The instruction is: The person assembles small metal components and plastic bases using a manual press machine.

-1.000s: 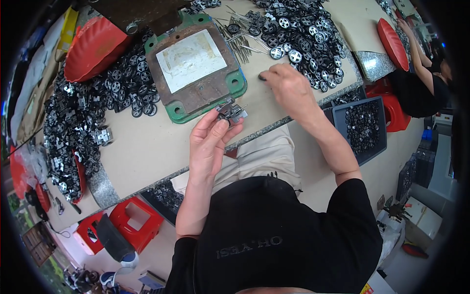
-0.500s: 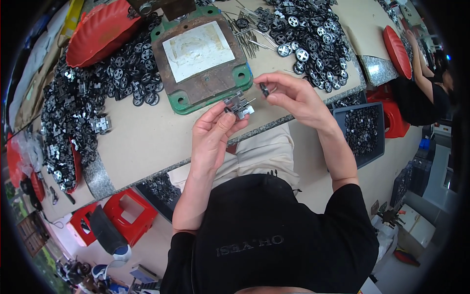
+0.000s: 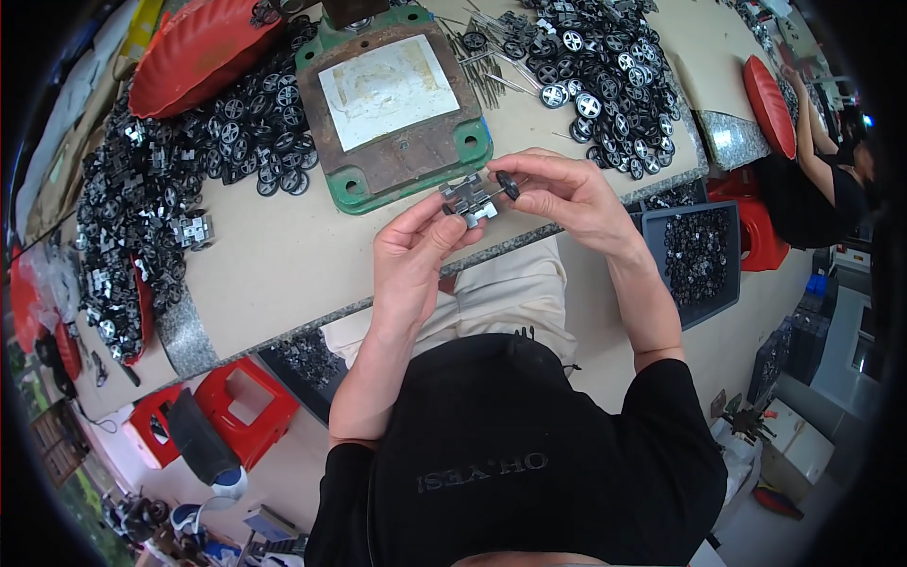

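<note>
My left hand is closed on a small silver-and-black toy-car chassis, pinched between thumb and fingers just above the table's front edge. A thin metal axle sticks out of its right side. Between thumb and forefinger, my right hand grips a small black wheel, which is at the axle's end. Whether the wheel is seated on the axle I cannot tell. Directly beyond both hands stands a green-and-brown metal machine base with a white plate on top.
Loose wheels and thin metal rods lie at the back right. More wheels and a heap of chassis parts cover the left, beside a red tray. A grey bin stands right; a co-worker sits beyond.
My right hand has moved slightly left, bringing the wheel against the axle's end. The wheel has turned a little. My left hand still holds the chassis, shifted slightly right.
</note>
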Available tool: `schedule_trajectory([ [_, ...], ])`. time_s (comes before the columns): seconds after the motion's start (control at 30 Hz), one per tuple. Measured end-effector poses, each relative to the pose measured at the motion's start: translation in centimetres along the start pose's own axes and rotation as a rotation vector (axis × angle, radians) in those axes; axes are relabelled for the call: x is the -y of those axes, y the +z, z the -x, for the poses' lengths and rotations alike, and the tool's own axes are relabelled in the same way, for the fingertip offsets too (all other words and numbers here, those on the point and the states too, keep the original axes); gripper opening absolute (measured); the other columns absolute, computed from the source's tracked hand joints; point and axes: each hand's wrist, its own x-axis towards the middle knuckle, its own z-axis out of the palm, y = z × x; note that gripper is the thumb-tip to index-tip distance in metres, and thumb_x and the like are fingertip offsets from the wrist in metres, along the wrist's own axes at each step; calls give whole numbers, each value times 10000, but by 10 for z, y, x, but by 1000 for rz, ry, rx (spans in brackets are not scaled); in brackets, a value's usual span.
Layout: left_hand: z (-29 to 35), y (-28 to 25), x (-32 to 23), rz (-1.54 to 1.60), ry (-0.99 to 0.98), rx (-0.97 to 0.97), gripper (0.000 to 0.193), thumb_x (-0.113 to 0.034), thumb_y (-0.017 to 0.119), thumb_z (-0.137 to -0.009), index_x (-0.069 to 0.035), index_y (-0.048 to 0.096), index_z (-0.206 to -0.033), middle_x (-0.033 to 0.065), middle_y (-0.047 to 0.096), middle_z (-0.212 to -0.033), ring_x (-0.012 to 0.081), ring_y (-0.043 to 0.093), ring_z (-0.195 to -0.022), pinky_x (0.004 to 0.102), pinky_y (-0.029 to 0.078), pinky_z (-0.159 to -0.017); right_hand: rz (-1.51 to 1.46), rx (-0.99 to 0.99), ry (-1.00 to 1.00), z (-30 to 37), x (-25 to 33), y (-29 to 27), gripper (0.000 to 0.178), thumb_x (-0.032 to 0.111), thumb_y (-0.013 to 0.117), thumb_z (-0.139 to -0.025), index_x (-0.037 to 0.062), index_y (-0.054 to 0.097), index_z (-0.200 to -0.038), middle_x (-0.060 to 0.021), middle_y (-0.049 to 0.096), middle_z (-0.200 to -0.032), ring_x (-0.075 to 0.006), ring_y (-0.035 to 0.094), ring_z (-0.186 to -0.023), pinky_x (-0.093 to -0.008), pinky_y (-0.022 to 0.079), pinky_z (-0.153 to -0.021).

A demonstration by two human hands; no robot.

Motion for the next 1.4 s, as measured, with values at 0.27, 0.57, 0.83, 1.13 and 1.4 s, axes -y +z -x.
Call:
schedule_trajectory([
  [0.27, 2, -2, 6, -134, 77, -18, 317, -6, 588, -834, 27, 539, -1145, 154, 626, -1006, 227, 637, -869, 309, 533, -775, 62, -54, 126, 3, -2, 3, 261, 51, 599, -834, 1, 601, -1090, -37, 595, -932, -77, 550, -765, -202, 455, -675],
  [0.57, -3, 2, 6, -23, 93, -24, 322, 6, 609, -815, 14, 537, -1129, 109, 623, -995, 167, 611, -875, 288, 500, -786, -124, -162, 177, -3, -13, 26, 185, 71, 636, -818, -12, 598, -979, 3, 595, -787, -34, 533, -626, -175, 437, -533],
  [0.83, -10, 5, -47, -672, 295, 93, 348, 2, 706, -720, 3, 606, -1053, 51, 618, -930, 70, 539, -739, 182, 438, -643, 688, 72, -247, -28, 30, 22, 154, 38, 686, -713, -4, 622, -846, -70, 600, -730, -134, 574, -616, -254, 449, -552],
  [1.13, -95, -15, -96, -967, 458, -287, 318, -134, 738, -674, 14, 670, -947, 74, 646, -788, 100, 588, -686, 222, 459, -633, 652, -166, -265, -62, 27, 2, 264, 177, 652, -779, 1, 625, -974, -101, 625, -783, -161, 567, -576, -272, 461, -549],
  [1.4, -115, -13, -88, -1025, 595, -374, 324, -174, 745, -649, 0, 674, -912, 137, 607, -916, 214, 589, -809, 293, 457, -751, 750, -133, -236, -56, 44, -27, 200, 124, 640, -793, -2, 641, -949, -90, 638, -830, -140, 571, -653, -247, 464, -592],
])
